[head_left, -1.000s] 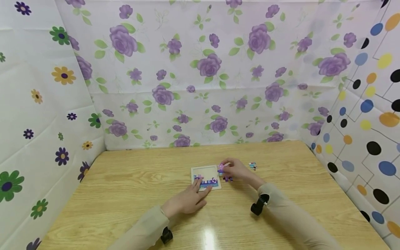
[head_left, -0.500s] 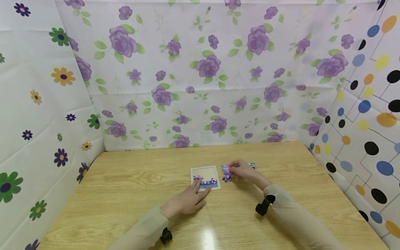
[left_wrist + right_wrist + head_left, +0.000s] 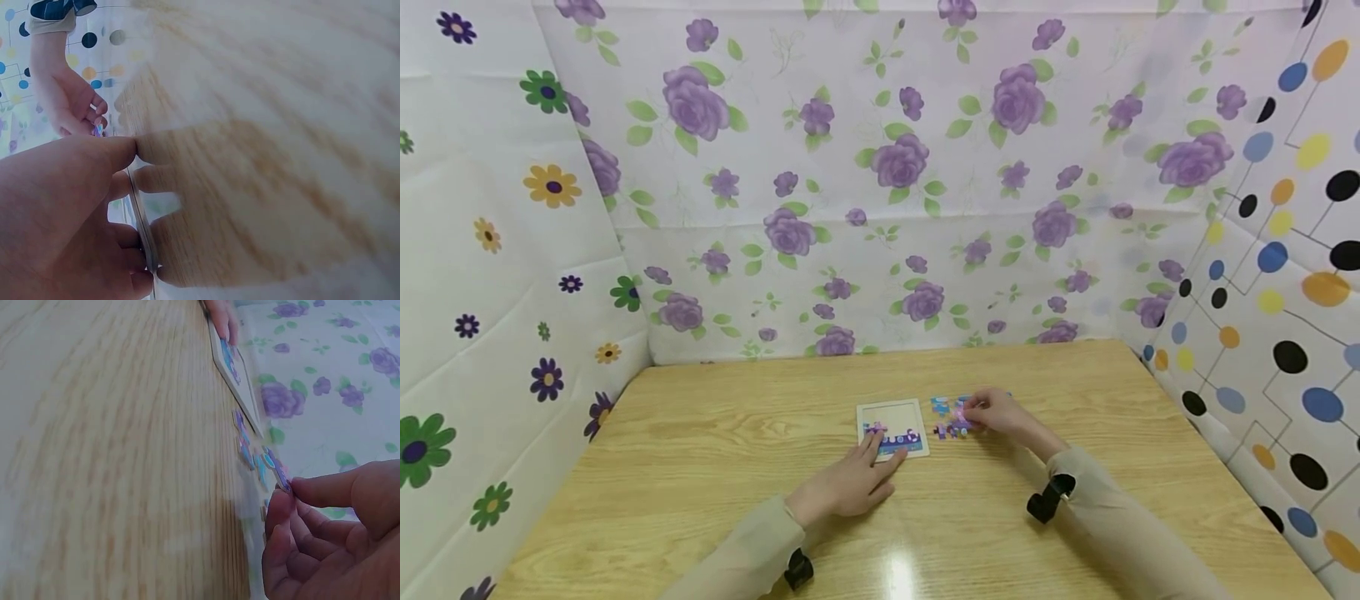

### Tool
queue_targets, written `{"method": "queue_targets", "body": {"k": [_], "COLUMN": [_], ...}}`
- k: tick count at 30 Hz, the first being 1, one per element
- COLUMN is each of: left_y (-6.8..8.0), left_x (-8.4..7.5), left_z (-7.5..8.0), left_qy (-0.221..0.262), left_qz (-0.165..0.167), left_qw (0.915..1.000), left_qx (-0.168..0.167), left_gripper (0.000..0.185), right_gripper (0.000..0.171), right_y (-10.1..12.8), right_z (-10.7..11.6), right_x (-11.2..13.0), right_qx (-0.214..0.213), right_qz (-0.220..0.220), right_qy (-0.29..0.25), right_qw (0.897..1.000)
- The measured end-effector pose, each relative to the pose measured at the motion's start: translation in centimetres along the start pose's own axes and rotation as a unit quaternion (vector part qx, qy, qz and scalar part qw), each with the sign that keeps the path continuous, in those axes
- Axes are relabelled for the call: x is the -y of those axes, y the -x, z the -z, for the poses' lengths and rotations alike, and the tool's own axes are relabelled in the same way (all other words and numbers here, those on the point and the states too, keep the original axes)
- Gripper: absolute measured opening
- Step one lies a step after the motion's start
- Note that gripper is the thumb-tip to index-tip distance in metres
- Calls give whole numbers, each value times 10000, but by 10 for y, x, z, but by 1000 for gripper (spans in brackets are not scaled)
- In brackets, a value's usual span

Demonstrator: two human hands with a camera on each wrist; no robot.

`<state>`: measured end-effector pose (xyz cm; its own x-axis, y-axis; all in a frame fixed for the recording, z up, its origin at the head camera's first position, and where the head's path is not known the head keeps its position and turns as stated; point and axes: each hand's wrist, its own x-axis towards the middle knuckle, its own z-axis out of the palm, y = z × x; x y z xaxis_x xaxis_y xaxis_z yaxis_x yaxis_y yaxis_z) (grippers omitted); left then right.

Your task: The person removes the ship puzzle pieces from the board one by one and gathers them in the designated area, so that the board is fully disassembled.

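While the left hand (image 3: pixel 850 482) lies flat on the wooden table (image 3: pixel 700 467), its straight fingers (image 3: pixel 874 446) reach onto the near edge of the small puzzle tray (image 3: pixel 891 414) and press it down; the left wrist view shows those fingers spread and relaxed along the tray's rim, curled round nothing. The tray sits near the middle of the table, with a strip of blue and purple pieces already seated along its near side and its far part bare.

Just right of the tray lie the loose puzzle pieces (image 3: pixel 950 418) (a small scatter, hard to count from the head view). The right hand (image 3: pixel 996 412) is over them, and the right wrist view shows thumb and forefinger pinched together on 1 puzzle piece (image 3: pixel 281 478), tilted up on edge just above the others, with the remaining fingers loosely curled beneath.

To do this step well, I judge the pinch should stay at the piece's edge so its printed face and tabs remain visible, letting the colours be matched against the seated row before it travels. The piece should come across to the tray low and level, then be lowered flat into the bare part, not pushed in at a slant. The left hand's steady pressure matters: the tray looks light and would likely slide under a sideways nudge.
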<state>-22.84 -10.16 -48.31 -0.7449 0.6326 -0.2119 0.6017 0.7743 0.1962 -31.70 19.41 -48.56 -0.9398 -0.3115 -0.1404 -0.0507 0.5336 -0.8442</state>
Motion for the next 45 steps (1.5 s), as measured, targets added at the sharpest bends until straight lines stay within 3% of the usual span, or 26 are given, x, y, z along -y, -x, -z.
{"method": "queue_targets", "body": {"k": [9,17,36,45], "left_y": [1,-2,0,-2], "left_x": [2,5,1,-3], "left_z": [-1,-2,-1,4], "left_qy": [129,90,17,-25], "left_qz": [61,-174,-256,-363], "left_qw": [9999,9998,9997,9993], "left_qx": [21,3,59,-23], "left_gripper": [56,57,57,56], "right_gripper": [13,9,9,8], "right_y": [0,3,9,7], "right_z": [1,-1,-2,1], "right_x": [-8,-6,-10,-1], "right_qx": [-400,-714,-1121,-1155], "right_qz": [-243,-436,-57,-12], "right_qy": [585,771,1332,1232], "right_qw": [9972,9935,9847,9856]}}
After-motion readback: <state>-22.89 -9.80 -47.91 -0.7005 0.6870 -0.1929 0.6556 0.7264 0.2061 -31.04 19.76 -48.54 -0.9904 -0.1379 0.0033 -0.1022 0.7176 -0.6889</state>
